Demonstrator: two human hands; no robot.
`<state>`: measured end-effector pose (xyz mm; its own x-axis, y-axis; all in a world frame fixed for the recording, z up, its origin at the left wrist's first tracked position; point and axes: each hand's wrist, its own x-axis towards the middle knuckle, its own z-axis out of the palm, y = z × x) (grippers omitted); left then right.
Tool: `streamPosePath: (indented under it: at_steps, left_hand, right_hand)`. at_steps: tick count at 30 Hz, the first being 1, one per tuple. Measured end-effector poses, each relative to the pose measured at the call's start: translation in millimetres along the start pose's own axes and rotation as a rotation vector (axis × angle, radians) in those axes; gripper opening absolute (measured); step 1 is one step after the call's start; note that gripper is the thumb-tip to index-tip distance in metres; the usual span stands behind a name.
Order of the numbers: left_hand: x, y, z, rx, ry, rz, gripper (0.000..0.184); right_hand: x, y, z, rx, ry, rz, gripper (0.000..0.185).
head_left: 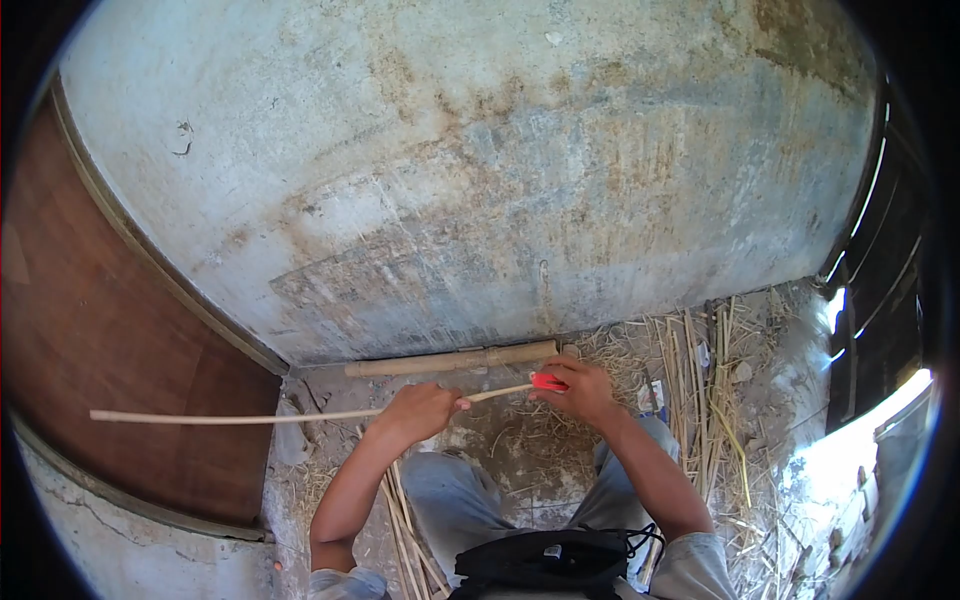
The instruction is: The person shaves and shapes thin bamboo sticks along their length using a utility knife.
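Note:
A long, thin pale stick (240, 418) lies across the front of my body, reaching far out to the left. My left hand (425, 410) is closed around it near the middle of the view. At the stick's right end, my right hand (580, 388) is closed on a small red tool (547, 381), which touches or nearly touches the stick. The tool's working edge is too small to make out. Both hands are above my bent knees.
A thick bamboo pole (450, 360) lies along the foot of the stained wall (560, 180). Split sticks (690, 400) and shavings cover the floor at right. More sticks (402, 530) lie by my left leg. A brown door panel (130, 330) stands left.

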<state>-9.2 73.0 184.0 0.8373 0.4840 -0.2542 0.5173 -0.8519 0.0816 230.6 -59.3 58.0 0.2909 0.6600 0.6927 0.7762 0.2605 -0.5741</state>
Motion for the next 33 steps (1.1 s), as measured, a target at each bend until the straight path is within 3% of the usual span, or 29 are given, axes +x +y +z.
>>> streamPosePath:
  at_steps: [2,4,6,7,9,10,12,13,15,16,18,22,24,27,33]
  left_hand:
    - [5.6,-0.5,-7.0,0.017,0.036,0.006,0.041]
    - [8.9,0.9,-7.2,0.038,0.071,0.017,0.038]
    - [8.4,5.6,-6.0,0.057,0.377,0.083,0.022]
    - [7.4,9.9,-5.3,0.058,0.373,0.087,0.022]
    - [2.0,32.0,-14.6,0.158,1.090,0.246,0.010]
    - [0.4,32.1,-3.5,0.158,1.088,0.247,0.010]
    - [-8.2,27.3,40.7,-0.180,1.335,0.206,0.017]
    - [-6.9,30.1,58.9,-0.180,1.335,0.207,0.017]
    - [3.5,41.5,92.0,-0.654,1.341,-0.038,0.027]
    - [10.9,42.0,102.9,-0.655,1.345,-0.040,0.027]
    - [23.9,42.7,117.6,-1.145,1.016,-0.099,0.037]
    - [44.1,53.4,102.0,-1.097,0.938,-0.011,0.035]
    - [47.9,66.2,86.2,-1.300,0.900,0.186,0.028]
    - [47.7,73.9,79.4,-1.399,0.875,0.145,0.024]
    - [18.0,82.1,60.1,-1.094,0.927,0.136,0.018]
  right_hand:
    - [-9.9,18.0,6.2,-0.147,-0.152,0.030,0.023]
    - [-14.1,27.1,6.7,-0.143,-0.156,0.033,0.024]
    - [-12.9,27.6,3.7,-0.138,-0.157,0.040,0.025]
    - [-12.6,27.3,2.8,-0.153,-0.145,0.074,0.026]
    - [-9.7,23.4,-0.3,-0.169,-0.131,0.107,0.029]
    - [-9.2,20.4,-1.6,-0.143,-0.134,0.143,0.032]
    - [-8.4,14.5,-3.3,-0.115,-0.136,0.180,0.036]
    - [-7.2,12.2,-4.6,-0.121,-0.195,0.218,0.040]
    - [-6.0,10.0,-4.1,-0.130,-0.257,0.252,0.045]
    - [-6.7,8.5,-2.5,-0.098,-0.252,0.265,0.048]
    - [-5.9,7.1,-0.6,-0.067,-0.252,0.267,0.050]
    - [-5.6,1.2,3.2,0.091,-0.320,0.310,0.050]
    - [-6.0,-0.6,5.0,0.126,-0.337,0.312,0.050]
    - [-0.8,-6.3,2.0,0.246,-0.363,0.351,0.041]
    - [-0.3,0.8,-2.5,0.349,-0.034,0.270,0.027]
